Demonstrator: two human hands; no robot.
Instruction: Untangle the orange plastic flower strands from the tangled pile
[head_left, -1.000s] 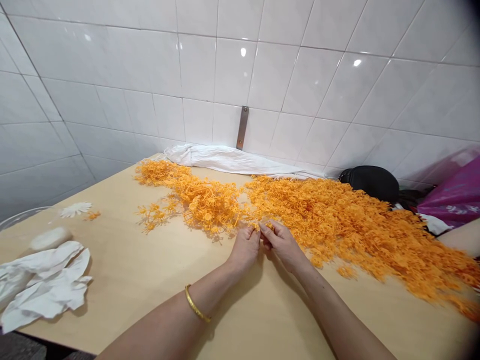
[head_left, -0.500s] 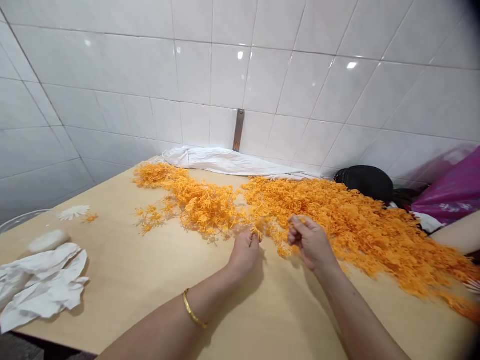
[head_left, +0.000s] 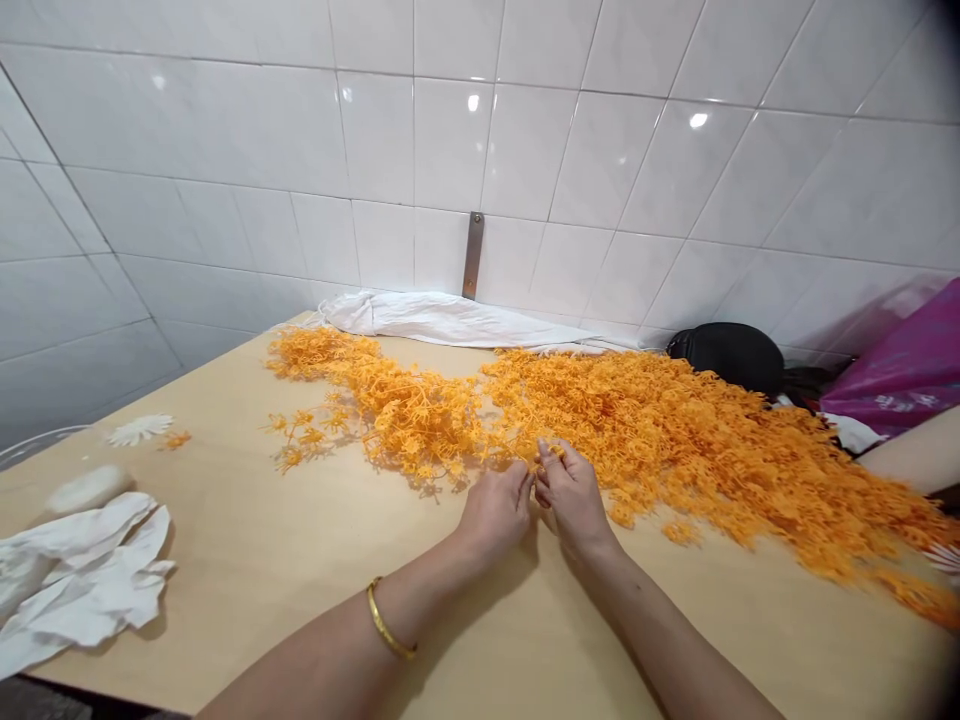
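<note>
Our right hand (head_left: pixel 574 495) pinched an orange sprig (head_left: pixel 550 452) at the fingertips; our curled left hand (head_left: pixel 495 510), its hold unclear, lay close beside it, gentle fingertip work at the near edge of the tangled orange heap (head_left: pixel 637 420) on the pale wooden table (head_left: pixel 315 600).

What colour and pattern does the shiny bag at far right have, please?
The shiny bag is magenta with pale markings, clearest in head view.

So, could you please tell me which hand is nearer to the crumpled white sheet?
Left. The left hand is right of the crumpled white sheet; the right hand is farther right, past the left hand.
</note>
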